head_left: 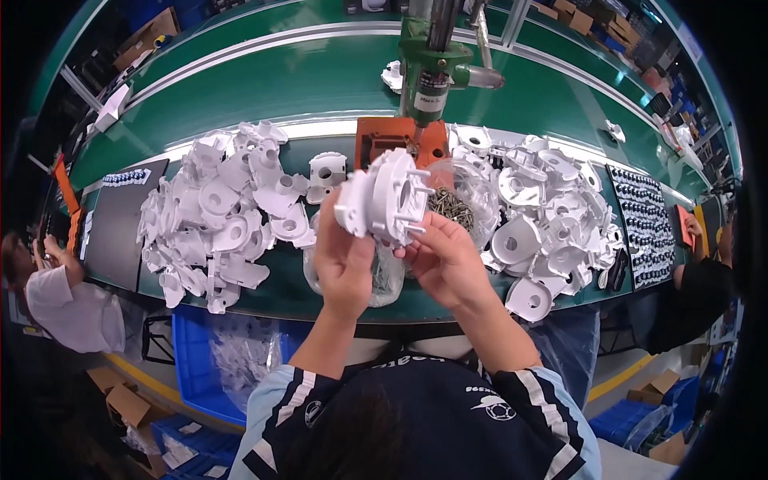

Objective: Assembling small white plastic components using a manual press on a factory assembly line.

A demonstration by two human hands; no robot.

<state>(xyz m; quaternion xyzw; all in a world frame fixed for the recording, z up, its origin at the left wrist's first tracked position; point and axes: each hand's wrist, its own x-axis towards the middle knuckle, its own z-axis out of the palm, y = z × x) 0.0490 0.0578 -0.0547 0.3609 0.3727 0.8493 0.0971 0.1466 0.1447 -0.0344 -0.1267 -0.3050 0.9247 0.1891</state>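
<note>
Above the front of the green bench I hold up a white plastic housing (390,196) with a round body and several thin posts along its right side. My left hand (346,260) wraps its left side, fingers mostly hidden behind the part. The fingertips of my right hand (448,260) pinch its lower right edge near the posts; I cannot make out any small piece between them. Just behind the housing lies a clear plastic bag with many metal screws (453,210). A green machine column (432,76) with a lever stands beyond, over an orange fixture (376,132).
Heaps of white plastic parts lie to the left (228,204) and right (532,204). A dark tray of small parts (642,232) is at the far right, a black mat (120,228) at the left. A blue bin (188,360) sits below. Other people work at both sides.
</note>
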